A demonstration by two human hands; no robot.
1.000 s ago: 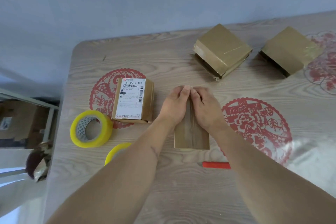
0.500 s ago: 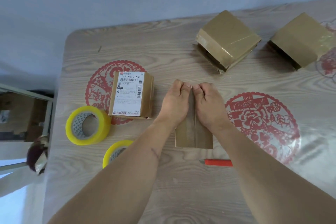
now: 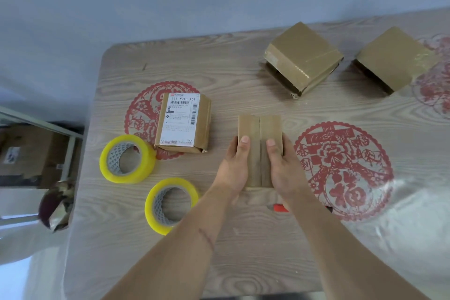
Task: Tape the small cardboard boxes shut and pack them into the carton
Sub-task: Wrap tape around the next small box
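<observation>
1. The table point(image 3: 243, 75) has a pale wood-grain top with red paper-cut round patterns under a clear shiny cover; behind it is a plain grey-blue wall.
2. The small cardboard box point(image 3: 259, 134) lies near the middle of the table, between the two red patterns, with a strip of brown tape along its middle seam.
3. The left hand point(image 3: 235, 168) and the right hand point(image 3: 280, 168) hold the near half of this box from both sides: each thumb lies on the top and the other fingers are curled around the side walls.
4. On the left stands a box with a white label point(image 3: 181, 123), and two yellow tape rolls point(image 3: 127, 158) lie near the left edge (one is closer to the person).
5. Two taped boxes point(image 3: 302, 56) are at the far right, well apart from the hands; free surface is between them and the held box.
6. A red tool point(image 3: 280, 207) is partly hidden under the right wrist.
7. Earlier both hands pressed together on the far part of the box top; now they have slid back to the near part, and the far half is uncovered.
</observation>
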